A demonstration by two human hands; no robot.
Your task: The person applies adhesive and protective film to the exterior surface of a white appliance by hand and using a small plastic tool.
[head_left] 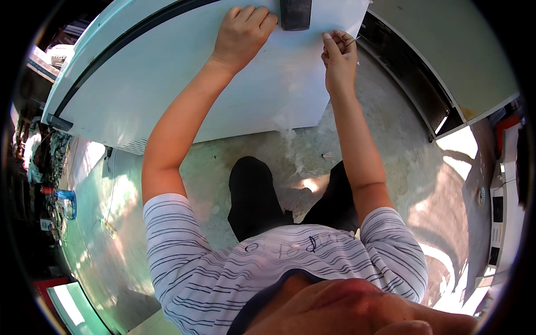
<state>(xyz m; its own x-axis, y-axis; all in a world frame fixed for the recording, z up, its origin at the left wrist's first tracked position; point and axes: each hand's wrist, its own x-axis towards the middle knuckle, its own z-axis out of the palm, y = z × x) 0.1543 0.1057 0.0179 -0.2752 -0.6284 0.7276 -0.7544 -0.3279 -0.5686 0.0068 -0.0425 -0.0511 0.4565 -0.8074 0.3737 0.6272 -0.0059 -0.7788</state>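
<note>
I see a big white metal box (184, 84) with a flat top and a dark band running across it, like a fridge or freezer lying on its side, and it sits on the grey stone floor (402, 151) in front of me. At the far edge of the box there is a small dark flat block (295, 14), maybe a hinge or a handle, but I cannot tell which. My left hand (243, 30) rests on the white top just to the left of the dark block, with the fingers curled and pressed down on the box, so it holds nothing. My right hand (339, 53) is just to the right of the dark block, near the corner of the box. Its thumb and first finger are pinched together on a thin little metal thing (352, 41), like a pin or a small screw, and it is too small for me to say which. The thin thing pokes out to the right of my fingertips, close to the edge of the box. Both arms reach up from my striped grey and white shirt (279, 262). Another white cabinet (446, 56) with a dark edge stands off to the right, well apart from my hands. My dark trousers (254, 195) show below the box
</note>
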